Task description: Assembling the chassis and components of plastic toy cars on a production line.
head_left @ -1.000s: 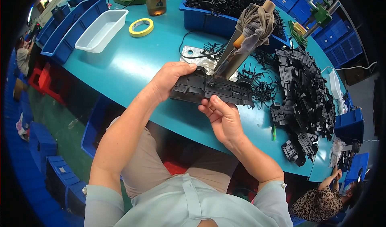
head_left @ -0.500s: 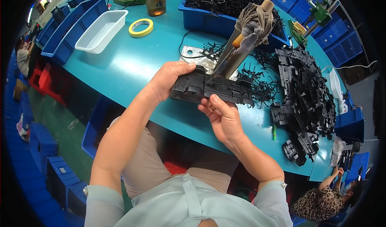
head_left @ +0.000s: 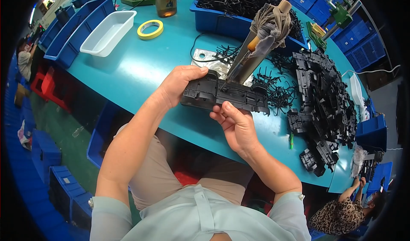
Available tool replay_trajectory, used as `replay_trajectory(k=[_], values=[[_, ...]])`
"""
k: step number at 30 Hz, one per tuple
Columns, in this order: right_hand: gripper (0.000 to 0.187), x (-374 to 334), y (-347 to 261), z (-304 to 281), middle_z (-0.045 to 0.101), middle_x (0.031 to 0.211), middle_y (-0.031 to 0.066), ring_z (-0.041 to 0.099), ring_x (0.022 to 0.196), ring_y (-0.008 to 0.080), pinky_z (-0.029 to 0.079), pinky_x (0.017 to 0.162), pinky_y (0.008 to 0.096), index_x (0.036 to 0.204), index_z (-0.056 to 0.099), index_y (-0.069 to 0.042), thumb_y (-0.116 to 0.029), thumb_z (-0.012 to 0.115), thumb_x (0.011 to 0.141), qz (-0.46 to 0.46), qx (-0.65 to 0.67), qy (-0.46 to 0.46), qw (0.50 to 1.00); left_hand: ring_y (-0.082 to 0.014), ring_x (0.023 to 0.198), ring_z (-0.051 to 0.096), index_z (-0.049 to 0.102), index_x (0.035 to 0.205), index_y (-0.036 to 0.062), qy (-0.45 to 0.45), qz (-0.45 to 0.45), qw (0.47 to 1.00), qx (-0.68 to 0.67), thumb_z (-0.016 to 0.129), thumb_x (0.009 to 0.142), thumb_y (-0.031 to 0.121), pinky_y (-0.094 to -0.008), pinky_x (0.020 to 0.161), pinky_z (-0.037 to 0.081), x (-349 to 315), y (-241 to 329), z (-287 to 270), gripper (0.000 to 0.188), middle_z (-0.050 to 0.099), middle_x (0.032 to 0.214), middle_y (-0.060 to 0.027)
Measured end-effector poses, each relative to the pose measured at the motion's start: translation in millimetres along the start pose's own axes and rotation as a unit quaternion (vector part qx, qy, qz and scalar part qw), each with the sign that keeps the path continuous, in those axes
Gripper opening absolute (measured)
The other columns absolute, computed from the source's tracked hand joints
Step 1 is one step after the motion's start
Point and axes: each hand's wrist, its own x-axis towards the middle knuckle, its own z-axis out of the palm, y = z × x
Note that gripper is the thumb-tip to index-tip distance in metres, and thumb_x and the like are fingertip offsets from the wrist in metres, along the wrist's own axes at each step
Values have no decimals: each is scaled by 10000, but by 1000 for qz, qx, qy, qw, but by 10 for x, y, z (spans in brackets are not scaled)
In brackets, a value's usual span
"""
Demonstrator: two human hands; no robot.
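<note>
A long black molded plastic part (head_left: 204, 90) is held over the near side of the teal table. My left hand (head_left: 178, 84) is closed on its left end, the thumb along the top edge. At the lower middle edge, my right hand (head_left: 237, 125) pinches the part between thumb and fingers. A soldering iron (head_left: 240, 62) with an orange-yellow handle (head_left: 253, 43) slants down, its tip touching or very close to the part's upper face. It leans along a thick grey post (head_left: 244, 68) whose top is wrapped in grey cloth (head_left: 270, 25). Neither hand holds the iron.
A heap of similar black parts (head_left: 318, 91) covers the right side. Behind the post stands a blue bin (head_left: 218, 22) of thin black pieces, some scattered beside it. Yellow tape (head_left: 150, 29), a white tray (head_left: 107, 34) and a jar (head_left: 165, 2) lie farther left. A co-worker (head_left: 341, 213) sits at right.
The black part's right end has tilted very slightly. Both hands keep the same grip and place.
</note>
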Motion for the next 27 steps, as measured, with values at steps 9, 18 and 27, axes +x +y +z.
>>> replay_trajectory(k=[9, 18, 27], values=[[170, -22, 20, 11, 631, 917, 66, 619, 876, 177, 545, 797, 343, 962, 615, -7, -136, 657, 859, 4, -3, 4, 1000, -148, 691, 642, 612, 960, -43, -1, -2, 1000, -4, 577, 896, 220, -274, 614, 548, -36, 3, 2, 273, 652, 860, -114], [169, 21, -22, -30, 634, 926, 67, 621, 876, 173, 550, 792, 336, 973, 616, -3, -131, 644, 867, -6, -4, 2, 1000, -171, 799, 656, 611, 1029, -50, -22, -10, 1000, 18, 574, 892, 265, -273, 721, 538, 78, -22, -22, 346, 656, 945, -133], [183, 45, 142, -34, 638, 994, 93, 626, 935, 246, 510, 854, 434, 1020, 615, -14, -77, 632, 850, -4, -12, 21, 1000, -159, 791, 626, 672, 952, -3, 17, 35, 999, -3, 625, 838, 209, -312, 732, 508, -20, -89, -107, 245, 666, 904, -87]])
